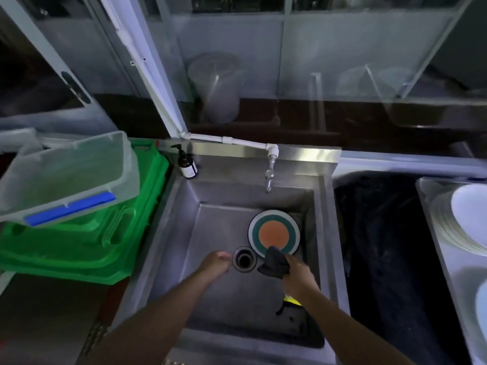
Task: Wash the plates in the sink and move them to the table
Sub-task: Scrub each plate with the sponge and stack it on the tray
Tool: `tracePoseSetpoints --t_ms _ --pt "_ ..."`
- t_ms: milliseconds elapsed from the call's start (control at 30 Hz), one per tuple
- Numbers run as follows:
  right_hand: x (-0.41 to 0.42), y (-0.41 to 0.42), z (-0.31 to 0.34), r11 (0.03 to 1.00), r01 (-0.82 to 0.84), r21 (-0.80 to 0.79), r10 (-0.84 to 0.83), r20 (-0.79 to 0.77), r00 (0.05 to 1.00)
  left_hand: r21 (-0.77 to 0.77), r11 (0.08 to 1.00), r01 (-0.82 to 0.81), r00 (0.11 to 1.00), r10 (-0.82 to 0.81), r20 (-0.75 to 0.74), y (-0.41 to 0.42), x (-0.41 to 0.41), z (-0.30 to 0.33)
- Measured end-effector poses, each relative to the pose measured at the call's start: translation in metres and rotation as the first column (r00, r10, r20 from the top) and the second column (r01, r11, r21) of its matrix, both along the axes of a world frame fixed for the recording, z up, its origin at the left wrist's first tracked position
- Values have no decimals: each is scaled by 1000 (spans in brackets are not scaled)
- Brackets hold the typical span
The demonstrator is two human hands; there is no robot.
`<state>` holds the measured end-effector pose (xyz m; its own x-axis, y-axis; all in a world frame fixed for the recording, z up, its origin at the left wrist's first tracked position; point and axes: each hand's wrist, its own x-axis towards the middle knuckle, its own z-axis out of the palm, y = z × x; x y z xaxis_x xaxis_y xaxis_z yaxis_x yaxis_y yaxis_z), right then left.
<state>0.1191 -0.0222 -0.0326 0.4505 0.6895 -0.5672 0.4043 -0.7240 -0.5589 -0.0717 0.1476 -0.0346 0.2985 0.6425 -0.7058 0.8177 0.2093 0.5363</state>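
Head view: steel sink (210, 299), one orange-and-green plate (274, 233) on its floor, far right. Right hand (297, 275) grip holds dark cloth (275, 263) at plate's near rim; left hand (216, 262) loosely curled, holding nothing. Judged: washing barely begun, transfer to table pending.

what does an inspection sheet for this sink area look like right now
surface: steel sink, basin bare around the drain
job's things: one plate with orange centre and green ring in the basin; white plates stacked at right
clutter: green crate, clear tub, soap bottle
hands: left hand holds nothing; right hand grips a dark cloth at the plate's edge
cables: nothing seen
surroundings: tap, glass cabinets behind
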Motion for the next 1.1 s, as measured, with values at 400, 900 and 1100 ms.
tracePoseSetpoints --t_ms 400,900,1100 --pt "-10 50 -119 958 286 10 -286 21 958 -42 976 212 973 -215 -86 106 45 -144" --pt "-33 51 -223 833 549 65 -552 34 833 -186 952 -244 970 235 -69 108 162 -299" --pt "-23 45 -219 796 599 84 -602 10 799 -429 791 -437 891 446 -85 121 168 -330"
